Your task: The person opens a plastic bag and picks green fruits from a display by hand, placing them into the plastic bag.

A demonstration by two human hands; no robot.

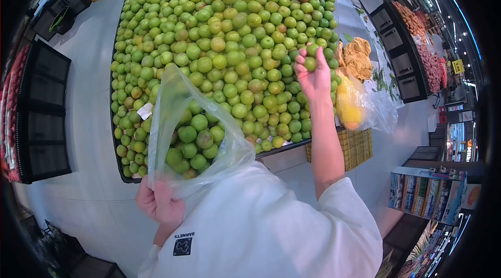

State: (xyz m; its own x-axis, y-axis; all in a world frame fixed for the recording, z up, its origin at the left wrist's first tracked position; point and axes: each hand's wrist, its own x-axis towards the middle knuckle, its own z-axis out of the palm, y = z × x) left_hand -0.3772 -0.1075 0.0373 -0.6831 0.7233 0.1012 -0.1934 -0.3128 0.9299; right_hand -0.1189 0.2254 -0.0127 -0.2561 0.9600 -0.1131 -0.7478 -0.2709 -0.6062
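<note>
My left hand point(160, 204) is closed on the rim of a clear plastic bag point(237, 155), low at the left near my shirt. The bag's mouth gapes, and several round green fruits point(189, 134) show inside it. Over the right side of a large heap of the same green fruits point(229, 58), my right hand point(317, 77) is raised with its palm up. Its fingers curl around two green fruits point(310, 64). The heap's fruits are small, smooth and mostly green, a few of them reddish or brownish.
Right of the heap are a crumpled orange-yellow cloth point(357, 57) and a yellow item point(348, 104) with clear plastic beside it. A yellow crate point(357, 150) stands below. The dark display edge point(289, 147) runs before me. Black shelving point(44, 111) stands at left.
</note>
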